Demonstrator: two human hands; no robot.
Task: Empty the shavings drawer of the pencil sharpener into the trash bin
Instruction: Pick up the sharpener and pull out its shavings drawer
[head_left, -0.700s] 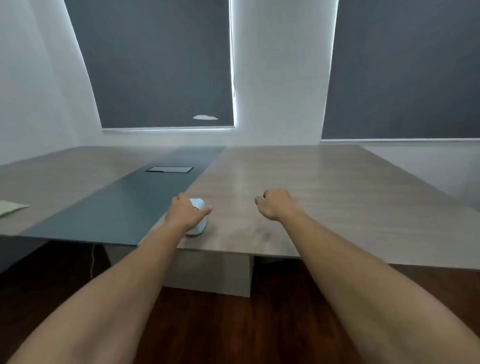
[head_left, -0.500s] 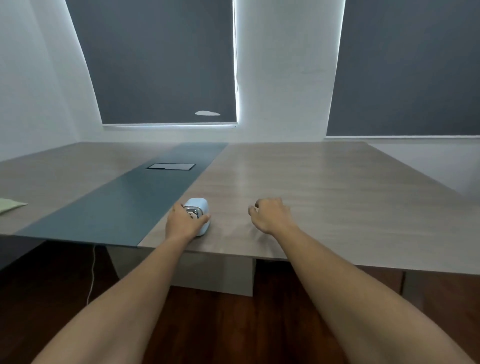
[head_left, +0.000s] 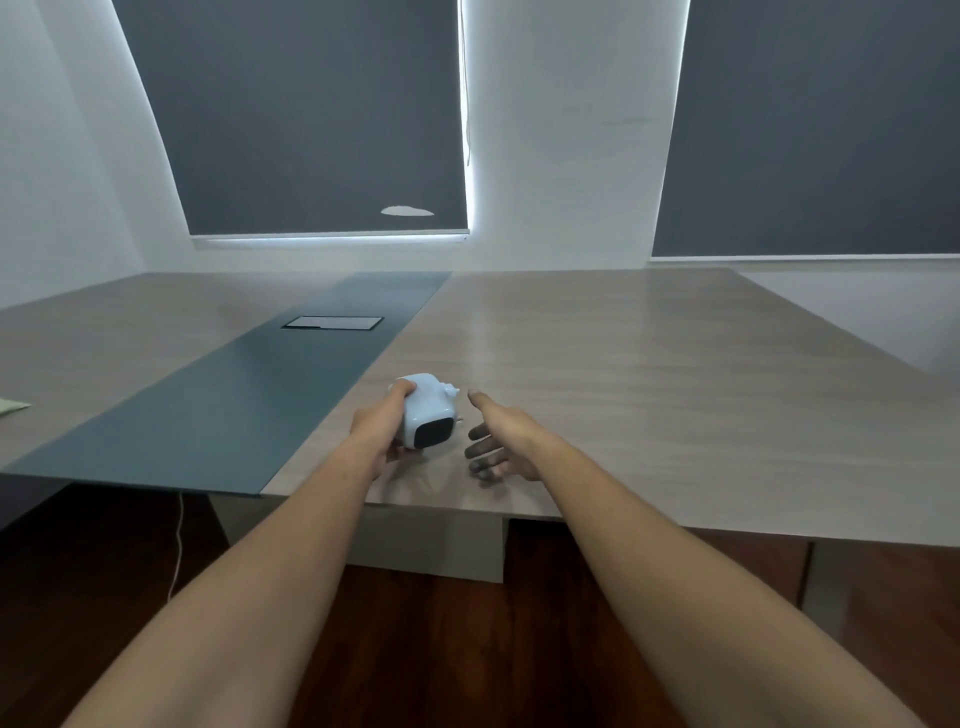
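Note:
A small pale blue pencil sharpener (head_left: 425, 410) with a dark drawer front (head_left: 435, 433) facing me is held just above the near part of the wooden table (head_left: 649, 374). My left hand (head_left: 382, 428) is shut around its left side and top. Just to its right, my right hand (head_left: 498, 439) hovers with fingers spread and the palm turned toward the sharpener, a short gap away from it. No trash bin shows in the head view.
A dark teal strip (head_left: 234, 400) runs down the table with a cable hatch (head_left: 332, 322) set in it. A pale green sheet (head_left: 10, 406) lies at the far left edge. A white cable (head_left: 176, 545) hangs below the table over the dark wood floor.
My left hand has lifted and turned the sharpener so its dark drawer front faces me. My right hand has opened from a loose fist and moved closer to the sharpener.

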